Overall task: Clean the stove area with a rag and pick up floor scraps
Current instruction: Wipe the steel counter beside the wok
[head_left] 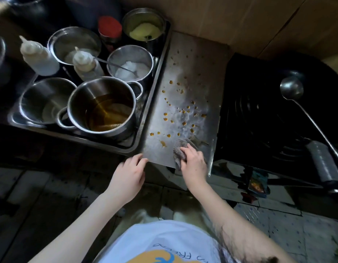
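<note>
- While the right hand [194, 164] curls round the rag [178, 149] at the near edge of the steel tabletop [198, 59], yellow scraps [184, 112] lie scattered farther back, between the tray [155, 88] of pots on the left and the stove [259, 111] on the right.
- On the near-left corner the left hand [129, 174] rests loose-fingered, holding nothing.
- Soft, limp and light, the rag looks best wadded under the palm; greasy steel may let it skid.

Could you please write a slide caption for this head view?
Right hand holds a grey rag on the spattered steel plate; left hand rests at its edge.
</note>
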### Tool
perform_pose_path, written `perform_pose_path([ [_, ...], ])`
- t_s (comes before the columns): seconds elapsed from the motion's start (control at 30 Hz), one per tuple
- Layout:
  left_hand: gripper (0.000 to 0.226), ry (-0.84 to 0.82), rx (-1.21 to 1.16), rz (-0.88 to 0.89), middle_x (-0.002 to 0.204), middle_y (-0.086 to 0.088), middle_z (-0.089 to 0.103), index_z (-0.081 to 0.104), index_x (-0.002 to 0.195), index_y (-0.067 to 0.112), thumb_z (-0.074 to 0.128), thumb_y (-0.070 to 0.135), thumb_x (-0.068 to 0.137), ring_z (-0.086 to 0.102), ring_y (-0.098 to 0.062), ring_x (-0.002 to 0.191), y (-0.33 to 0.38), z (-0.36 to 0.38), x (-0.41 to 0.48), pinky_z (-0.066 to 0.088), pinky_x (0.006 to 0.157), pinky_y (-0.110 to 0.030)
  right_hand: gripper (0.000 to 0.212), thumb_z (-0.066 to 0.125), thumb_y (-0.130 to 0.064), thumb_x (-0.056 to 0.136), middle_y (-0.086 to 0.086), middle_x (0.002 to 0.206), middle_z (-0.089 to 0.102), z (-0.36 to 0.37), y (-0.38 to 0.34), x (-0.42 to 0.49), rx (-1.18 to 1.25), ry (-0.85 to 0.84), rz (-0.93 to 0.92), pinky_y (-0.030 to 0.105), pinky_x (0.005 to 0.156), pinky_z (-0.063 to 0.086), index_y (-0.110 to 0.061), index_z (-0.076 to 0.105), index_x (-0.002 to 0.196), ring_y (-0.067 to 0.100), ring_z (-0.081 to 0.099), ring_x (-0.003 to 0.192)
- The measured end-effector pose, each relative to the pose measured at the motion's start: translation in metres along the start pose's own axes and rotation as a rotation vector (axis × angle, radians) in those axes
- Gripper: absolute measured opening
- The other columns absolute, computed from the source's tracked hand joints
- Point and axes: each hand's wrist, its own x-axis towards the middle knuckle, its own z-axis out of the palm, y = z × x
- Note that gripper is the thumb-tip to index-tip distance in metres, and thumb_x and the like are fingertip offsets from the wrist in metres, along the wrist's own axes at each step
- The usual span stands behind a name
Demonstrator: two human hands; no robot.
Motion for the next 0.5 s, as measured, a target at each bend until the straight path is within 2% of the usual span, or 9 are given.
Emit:
perform_pose_path([
  [0.23, 0.045, 0.021, 0.031, -0.014, 0.114, -0.009, 0.065, 0.065, 0.110, 0.014, 0.078, 0.013, 0.066, 0.066, -0.028, 0.088, -0.013, -0.001, -0.012, 0.053, 0.065, -0.035, 0.043, 0.052, -0.013, 0.094, -0.001, 0.153, 0.033, 0.017, -0.044, 0.015, -0.075, -0.112, -0.201, 0.040, 0.091, 0.047, -0.026, 0.047, 0.135, 0.027, 0.035, 0.130],
  [0.37, 0.044, 0.017, 0.029, -0.058, 0.116, -0.009, 0.063, 0.062, 0.115, 0.015, 0.074, 0.016, 0.072, 0.064, -0.030, 0.092, -0.017, 0.000, -0.018, 0.052, 0.070, -0.037, 0.046, 0.055, -0.009, 0.091, 0.004, 0.152, 0.034, 0.027, -0.067, 0.026, -0.148, -0.136, -0.366, 0.041, 0.092, 0.046, -0.024, 0.048, 0.135, 0.029, 0.039, 0.127],
  [0.5, 0.043, 0.020, 0.037, -0.078, 0.113, -0.011, 0.064, 0.063, 0.112, 0.014, 0.075, 0.014, 0.071, 0.064, -0.032, 0.089, -0.019, -0.001, -0.019, 0.052, 0.069, -0.037, 0.040, 0.051, -0.011, 0.094, 0.003, 0.152, 0.035, 0.024, -0.062, 0.035, -0.166, -0.101, -0.349, 0.038, 0.091, 0.044, -0.026, 0.052, 0.131, 0.029, 0.042, 0.124],
])
